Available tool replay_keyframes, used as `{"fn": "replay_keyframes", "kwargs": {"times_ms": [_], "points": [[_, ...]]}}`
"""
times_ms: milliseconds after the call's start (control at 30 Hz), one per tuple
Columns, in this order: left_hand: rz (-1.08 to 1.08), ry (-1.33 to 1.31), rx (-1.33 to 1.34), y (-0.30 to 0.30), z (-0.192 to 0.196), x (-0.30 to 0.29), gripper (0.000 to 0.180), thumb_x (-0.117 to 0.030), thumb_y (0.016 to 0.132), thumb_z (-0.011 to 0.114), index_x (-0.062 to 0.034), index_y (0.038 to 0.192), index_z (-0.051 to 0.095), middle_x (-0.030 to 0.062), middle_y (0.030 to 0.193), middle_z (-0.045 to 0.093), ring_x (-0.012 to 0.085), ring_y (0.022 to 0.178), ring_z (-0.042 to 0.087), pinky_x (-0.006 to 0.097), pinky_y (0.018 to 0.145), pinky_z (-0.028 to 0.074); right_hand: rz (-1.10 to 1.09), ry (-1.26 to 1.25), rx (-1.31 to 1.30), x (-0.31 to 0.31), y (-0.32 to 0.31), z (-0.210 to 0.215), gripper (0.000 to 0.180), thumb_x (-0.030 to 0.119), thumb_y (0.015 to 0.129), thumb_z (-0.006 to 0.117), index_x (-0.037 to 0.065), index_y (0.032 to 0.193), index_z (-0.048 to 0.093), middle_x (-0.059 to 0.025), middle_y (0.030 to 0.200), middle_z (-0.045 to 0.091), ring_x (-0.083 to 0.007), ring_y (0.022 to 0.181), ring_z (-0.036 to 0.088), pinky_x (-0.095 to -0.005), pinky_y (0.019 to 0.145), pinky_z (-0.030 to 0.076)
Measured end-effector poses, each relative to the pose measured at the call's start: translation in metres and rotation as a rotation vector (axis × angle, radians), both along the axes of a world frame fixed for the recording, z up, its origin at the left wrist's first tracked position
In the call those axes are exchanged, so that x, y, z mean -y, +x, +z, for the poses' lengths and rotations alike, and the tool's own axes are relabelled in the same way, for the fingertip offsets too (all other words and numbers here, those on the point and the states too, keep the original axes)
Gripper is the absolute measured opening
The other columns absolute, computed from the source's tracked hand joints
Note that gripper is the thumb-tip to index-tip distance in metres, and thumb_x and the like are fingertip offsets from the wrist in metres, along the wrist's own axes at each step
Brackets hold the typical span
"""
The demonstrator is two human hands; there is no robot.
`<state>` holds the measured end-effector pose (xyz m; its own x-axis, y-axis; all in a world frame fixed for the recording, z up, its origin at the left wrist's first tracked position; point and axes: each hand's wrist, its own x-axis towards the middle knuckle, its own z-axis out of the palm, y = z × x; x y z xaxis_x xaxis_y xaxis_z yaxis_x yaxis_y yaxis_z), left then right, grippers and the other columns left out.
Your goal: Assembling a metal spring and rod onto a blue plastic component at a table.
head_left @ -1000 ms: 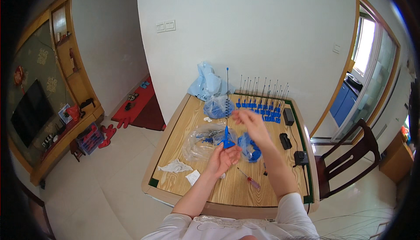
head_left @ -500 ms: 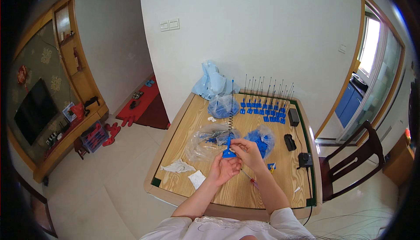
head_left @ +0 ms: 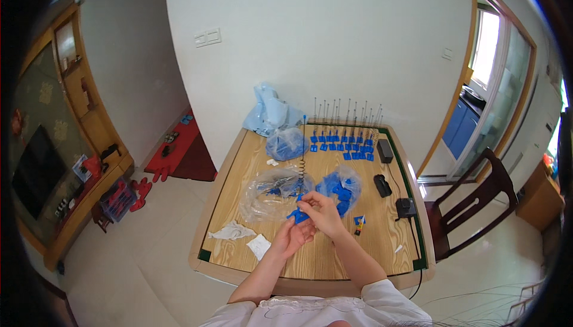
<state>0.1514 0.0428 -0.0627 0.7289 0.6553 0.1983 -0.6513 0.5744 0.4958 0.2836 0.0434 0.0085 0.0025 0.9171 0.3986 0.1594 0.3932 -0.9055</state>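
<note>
- So, only the head view to go on, and the main thing is a thin spring rod piece (head_left: 302,169) held roughly upright over the middle of the table (head_left: 382,261), nearer the person than the clear bags.
- Looks-wise: dark coil partway up, thin straight wire above it, little blue tip (head_left: 304,117) on top. Down low is a bright blue base (head_left: 300,217), partly hidden by fingers, so can't make out its full shape.
- Left hand (head_left: 292,237) is palm-up, gripping the base from below, thumb against it.
- Right hand (head_left: 321,212) is pinching the blue part just under the coil; both hands are close together.
- Just beyond: a clear bag (head_left: 253,203) on the left, another bag with blue parts (head_left: 344,191) on the right.
- Toward the wall, rows of similar pieces (head_left: 340,147), blue bases down, wires up.
- Small yellow tube (head_left: 359,225) lies right of the hands, touching a blue bit.
</note>
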Motion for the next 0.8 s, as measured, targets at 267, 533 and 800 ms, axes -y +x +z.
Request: {"fn": "replay_keyframes", "kwargs": {"times_ms": [267, 533, 800], "points": [[0.011, -0.018, -0.042, -0.004, -0.013, 0.01, 0.047, -0.046, 0.082, 0.049, -0.009, 0.112, 0.048, 0.0067, 0.1, 0.057, 0.0172, 0.085, 0.054, 0.029, 0.066, 0.041, 0.085, -0.179, -0.183, 0.01, 0.003, -0.021, 0.012, 0.01, 0.083, 0.057, -0.001, 0.086, 0.059, -0.002, 0.072, 0.058, -0.0072, 0.067, 0.053, -0.0209, 0.059, 0.044], [0.08, 0.063, -0.105, -0.011, -0.014, 0.01, 0.047, -0.039, 0.08, 0.056, -0.0069, 0.113, 0.045, 0.008, 0.098, 0.056, 0.0171, 0.083, 0.054, 0.029, 0.065, 0.042, 0.181, -0.202, -0.253, 0.014, 0.0, -0.025, 0.015, 0.01, 0.085, 0.054, -0.003, 0.091, 0.059, -0.005, 0.075, 0.059, -0.0083, 0.067, 0.054, -0.0215, 0.059, 0.045], [0.289, 0.084, -0.325, -0.014, -0.003, 0.017, 0.033, -0.017, 0.084, 0.055, -0.0068, 0.113, 0.042, 0.0026, 0.088, 0.053, 0.0128, 0.074, 0.052, 0.028, 0.066, 0.044, 0.108, -0.17, -0.151, 0.018, -0.008, -0.044, 0.02, 0.011, 0.087, 0.05, -0.002, 0.1, 0.059, -0.0087, 0.093, 0.06, -0.0132, 0.073, 0.058, -0.0231, 0.06, 0.048]]}}
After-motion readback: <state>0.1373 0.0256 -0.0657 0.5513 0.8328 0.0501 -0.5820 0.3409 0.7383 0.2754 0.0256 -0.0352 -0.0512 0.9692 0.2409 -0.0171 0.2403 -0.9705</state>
